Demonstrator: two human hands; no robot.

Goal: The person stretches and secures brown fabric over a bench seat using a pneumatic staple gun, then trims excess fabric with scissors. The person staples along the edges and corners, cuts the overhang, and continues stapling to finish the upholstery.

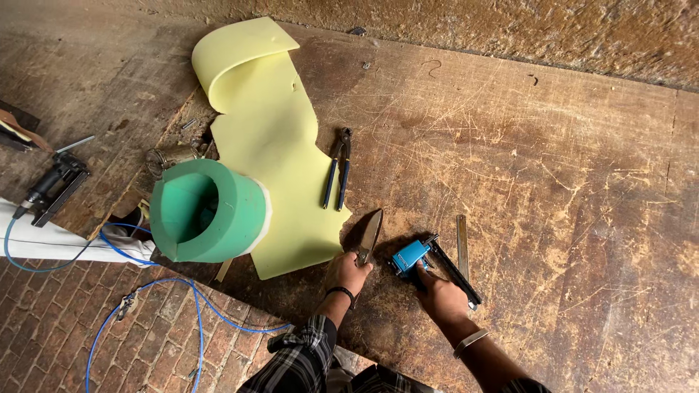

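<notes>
The knife [369,234] lies flat on the workbench [553,182], blade pointing away from the person, its handle under the left hand [348,271], whose fingers are curled over it in a grip. Just right of it, the right hand [439,292] is closed around the grip of a blue stapler [426,259], whose long dark magazine runs away to the right of that hand and rests on the bench.

Both tools appear to be at the moment of being taken up or set down; which of the two cannot be told. As a judgement, the step in hand is a change of tool at the edge of the yellow foam [280,156], and any next move calls for a firm hold on the knife handle with the blade kept clear of the other hand, which is close by.

The foam sheet begins just beyond the left hand, and its near corner almost touches the blade. A metal strip [461,246] lies beyond the right hand, beside the stapler. Pliers [338,169] rest further out, past the knife, against the foam edge. A green foam roll [207,211] sits well to the left of the left hand, with a blue hose [196,320] trailing below it, and a black stapler [49,188] is farthest left.
</notes>
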